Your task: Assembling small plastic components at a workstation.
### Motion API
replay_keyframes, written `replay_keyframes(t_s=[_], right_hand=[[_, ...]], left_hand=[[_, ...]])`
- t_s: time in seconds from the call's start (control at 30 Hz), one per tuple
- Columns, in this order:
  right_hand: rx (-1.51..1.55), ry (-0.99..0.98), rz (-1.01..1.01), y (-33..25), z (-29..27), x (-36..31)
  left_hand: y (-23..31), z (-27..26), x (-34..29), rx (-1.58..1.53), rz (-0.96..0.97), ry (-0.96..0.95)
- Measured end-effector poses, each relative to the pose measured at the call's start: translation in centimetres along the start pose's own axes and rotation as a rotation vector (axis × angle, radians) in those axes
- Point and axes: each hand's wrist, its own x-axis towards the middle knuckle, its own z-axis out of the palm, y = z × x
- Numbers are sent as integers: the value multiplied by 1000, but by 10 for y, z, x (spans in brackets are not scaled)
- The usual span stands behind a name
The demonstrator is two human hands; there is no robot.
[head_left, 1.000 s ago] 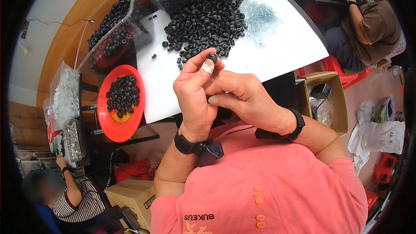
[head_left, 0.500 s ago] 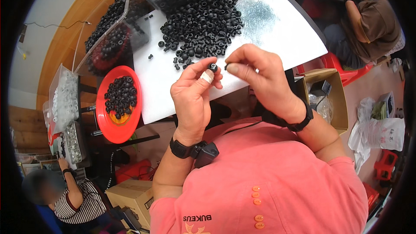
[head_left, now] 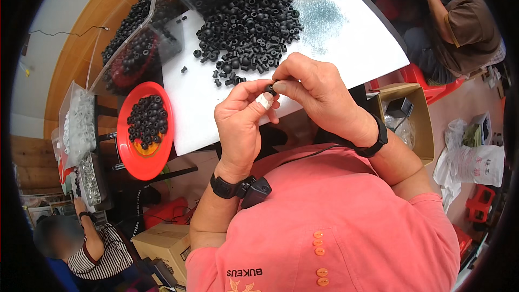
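Note:
My left hand (head_left: 237, 124) pinches a small round black part with a hole (head_left: 270, 90) between thumb and fingers, above the table's near edge. White tape wraps its thumb. Touching that part from the right is my right hand (head_left: 320, 91), its thumb and forefinger pressed together. The tiny dark piece in this pinch is almost wholly hidden by the fingertips. Just beyond my hands, a heap of small black parts (head_left: 246, 35), some ball-shaped and some spool-shaped, lies on the white table surface (head_left: 367, 48).
Left of the table, a red plate (head_left: 145, 166) holds more black parts. Clear plastic bins (head_left: 100, 70) of black parts stand far left and at the back. An open cardboard box (head_left: 427, 130) is to my right. Co-workers sit far right (head_left: 470, 38) and lower left (head_left: 100, 249).
My right hand has moved left, bringing its fingertips from a small gap into contact with the black part in my left hand. My left hand has hardly moved.

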Motion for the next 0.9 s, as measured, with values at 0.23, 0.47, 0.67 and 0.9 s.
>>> replay_keyframes(t_s=[0.23,0.47,0.67,0.9], right_hand=[[42,53,-18,2,-3,4],[-26,22,-45,7,6,2],[18,80,-97,8,17,-6],[3,154,-130,13,20,-10]], left_hand=[[2,-1,1,9,-10,-9],[1,1,2,24,-17,8],[-3,-4,1,-26,-10,2],[-2,-2,-1,-8,-40,9]])
